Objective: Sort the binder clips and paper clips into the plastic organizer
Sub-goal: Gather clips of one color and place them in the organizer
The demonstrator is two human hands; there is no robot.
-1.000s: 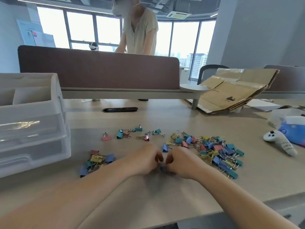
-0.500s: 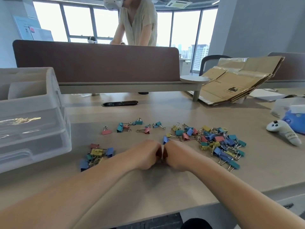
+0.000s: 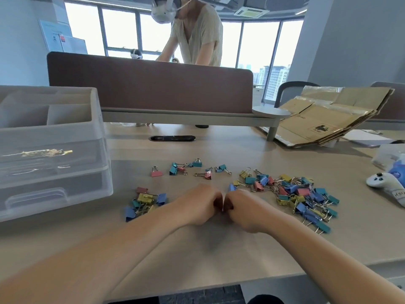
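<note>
Judging sorting barely begun: my left hand [image 3: 198, 205], right hand [image 3: 246, 210] curled, touching, contents hidden; binder clips [image 3: 303, 195] loose either side of fingers [image 3: 213, 197], outside organizer [image 3: 54, 132].

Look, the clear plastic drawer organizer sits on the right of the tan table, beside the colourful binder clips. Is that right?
No. The head view shows the clear plastic drawer organizer on the left of the tan table, beside the colourful binder clips.
</note>
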